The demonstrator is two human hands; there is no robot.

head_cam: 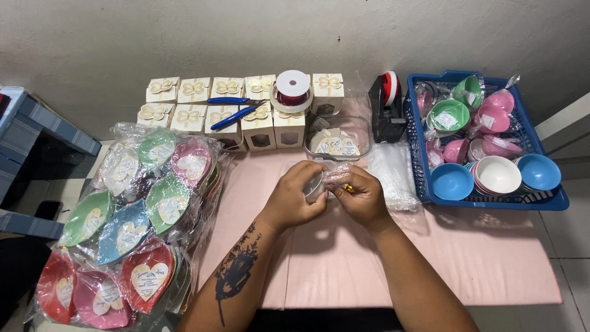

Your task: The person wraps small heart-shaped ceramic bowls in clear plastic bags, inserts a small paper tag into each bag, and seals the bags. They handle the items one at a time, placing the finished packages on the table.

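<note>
Where the pink counter (344, 270) lies nearest, both hands meet above it: left hand (295, 197) and right hand (362, 197), each grip pinched on one small clear-wrapped packet (329, 178) held between them. Left: heap of wrapped leaf-shaped dishes (132, 227). Right: blue basket (424, 184) of coloured bowls. Beyond: clear tub (362, 126), cream gift boxes (196, 91), blue pliers (233, 114), ribbon spool (292, 89), tape dispenser (386, 110).
</note>
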